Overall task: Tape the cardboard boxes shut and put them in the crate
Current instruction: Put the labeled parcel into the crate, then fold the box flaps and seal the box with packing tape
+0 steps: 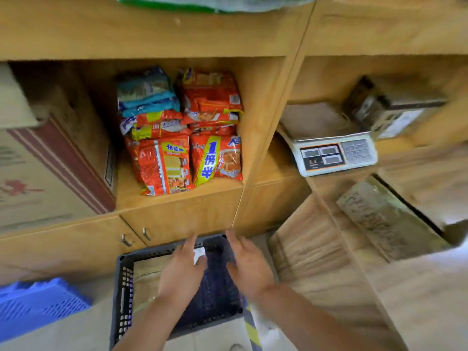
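Cardboard box (147,274) lies flat in the crate (119,295), long axis toward the cupboard (182,216); our left hand (182,272) and right hand (249,267) hover, fingers loose.

Views: 1
Head camera: looks down from above, close over the crate (122,287), facing the shelf (128,195).

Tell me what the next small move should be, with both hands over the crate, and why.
Probably lift both hands up and clear of the crate. A cardboard box already lies in its left side, and the left hand and right hand are open above it, holding nothing. The crate's right side still shows bare floor, so there looks to be room for more.
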Demonstrator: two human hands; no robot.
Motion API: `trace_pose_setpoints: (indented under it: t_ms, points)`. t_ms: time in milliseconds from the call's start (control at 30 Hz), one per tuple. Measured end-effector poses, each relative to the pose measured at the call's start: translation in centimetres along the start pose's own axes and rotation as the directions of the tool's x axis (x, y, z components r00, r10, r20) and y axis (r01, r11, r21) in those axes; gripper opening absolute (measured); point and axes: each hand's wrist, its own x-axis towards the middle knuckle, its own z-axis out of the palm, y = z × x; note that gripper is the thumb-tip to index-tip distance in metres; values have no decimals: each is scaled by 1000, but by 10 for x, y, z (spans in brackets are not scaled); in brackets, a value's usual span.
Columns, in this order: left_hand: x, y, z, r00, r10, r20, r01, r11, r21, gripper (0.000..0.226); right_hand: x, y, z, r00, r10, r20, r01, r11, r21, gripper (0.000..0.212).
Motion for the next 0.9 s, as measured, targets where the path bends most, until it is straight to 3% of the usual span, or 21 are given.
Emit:
trace_pose_setpoints:
  t_ms: [100,333,567,733,900]
  points:
    - [-16,30,-14,998,63,-10,-63,997,-54,57,-17,-7,-33,999,-8,-53,4,997,-77,65]
    - [-43,95,-19,976,186,113,-172,978,-120,56,-84,6,-98,972,153,-180,-161,986,-33,69]
    - [-67,162,12,916,333,224,-312,942,-125,57,-156,45,-139,871,386,-304,-396,918,33,61]
    - [-86,213,51,867,383,319,-378,922,-82,57,-198,79,-163,817,456,-354,-435,889,142,60]
    - [-109,265,99,842,431,325,-438,897,-57,54,-240,133,-183,748,538,-389,-457,842,286,59]
